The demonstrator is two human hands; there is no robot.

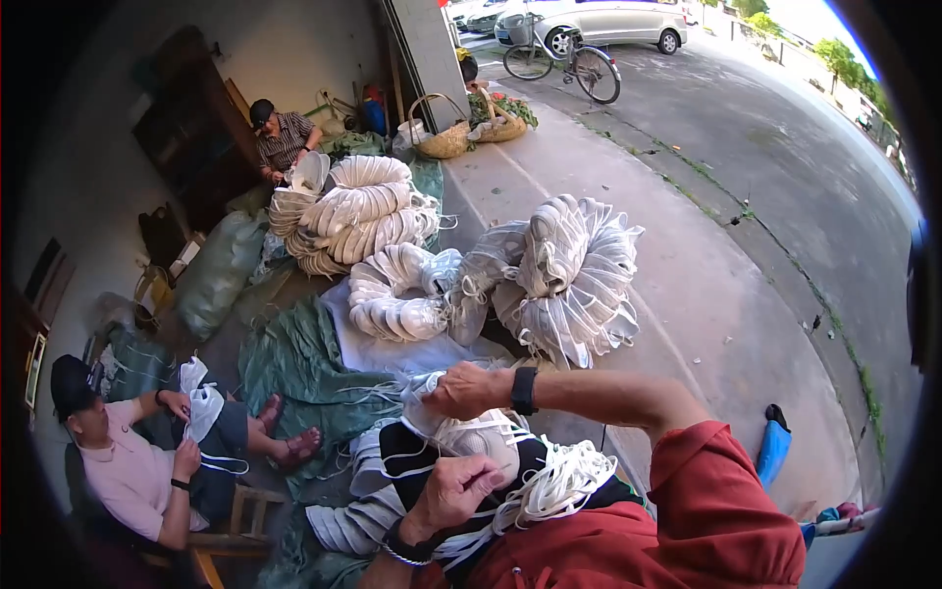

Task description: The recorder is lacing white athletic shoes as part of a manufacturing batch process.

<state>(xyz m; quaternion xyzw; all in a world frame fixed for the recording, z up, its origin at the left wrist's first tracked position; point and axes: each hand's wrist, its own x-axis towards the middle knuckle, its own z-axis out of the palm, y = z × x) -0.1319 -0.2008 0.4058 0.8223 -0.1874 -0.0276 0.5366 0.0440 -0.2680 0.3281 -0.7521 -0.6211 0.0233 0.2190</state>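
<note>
A white mesh shoe upper (488,444) lies on my lap, its rounded toe between my two hands. My right hand (469,390), with a dark watch at the wrist, is closed at the upper's far end, gripping its pale edge. Close to the toe, my left hand (453,494) pinches thumb and finger together; whatever is between them is too small to make out. A loose heap of white shoelaces (564,481) rests on the dark cloth over my lap. Beside my left forearm lies a row of nested grey-white uppers (353,523).
Ring-shaped bundles of white uppers (569,280) stand ahead, with more stacked uppers (368,211) behind. Green sheeting (304,368) covers the floor. A person (123,432) at left handles a white upper near a wooden stool (250,510); another person (285,137) sits far back. Baskets (444,140) stand near the doorway.
</note>
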